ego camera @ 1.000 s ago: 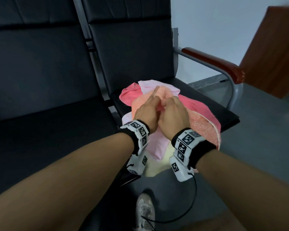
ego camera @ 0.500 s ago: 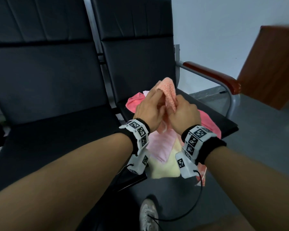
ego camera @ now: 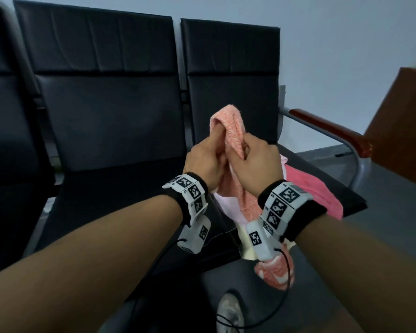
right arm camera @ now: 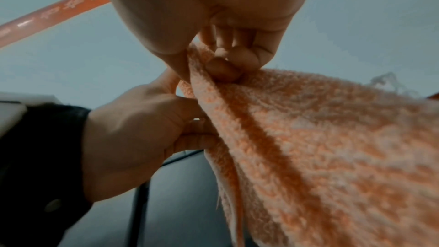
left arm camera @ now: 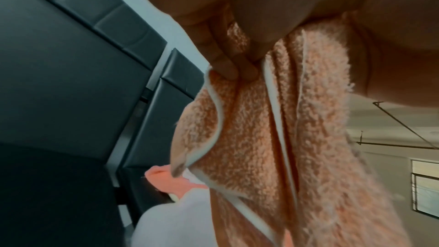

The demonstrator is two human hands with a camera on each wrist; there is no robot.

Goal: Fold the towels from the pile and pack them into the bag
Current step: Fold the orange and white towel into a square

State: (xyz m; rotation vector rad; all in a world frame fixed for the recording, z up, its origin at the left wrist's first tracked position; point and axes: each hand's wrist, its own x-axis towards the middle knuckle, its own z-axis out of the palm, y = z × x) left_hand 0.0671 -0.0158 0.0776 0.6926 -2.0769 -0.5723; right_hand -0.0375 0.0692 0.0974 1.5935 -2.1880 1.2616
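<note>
A fluffy orange towel with a pale hem hangs bunched in the air over the right seat. My left hand grips its upper part, and my right hand pinches it right beside the left. In the left wrist view the orange towel drops in long folds below the left hand's fingers. The right wrist view has my right hand's fingertips curled into the orange towel. Below lies the pile: a bright pink towel, a pale pink one and a yellow one. No bag is in view.
A row of black padded seats fills the left and middle. A wooden armrest on a metal frame bounds the right seat. A brown wooden board stands at the right. My shoe is on the grey floor below.
Both hands have lifted the orange towel off the pile, so it now hangs in the air. The view has tilted up, showing more of the seat backs.
</note>
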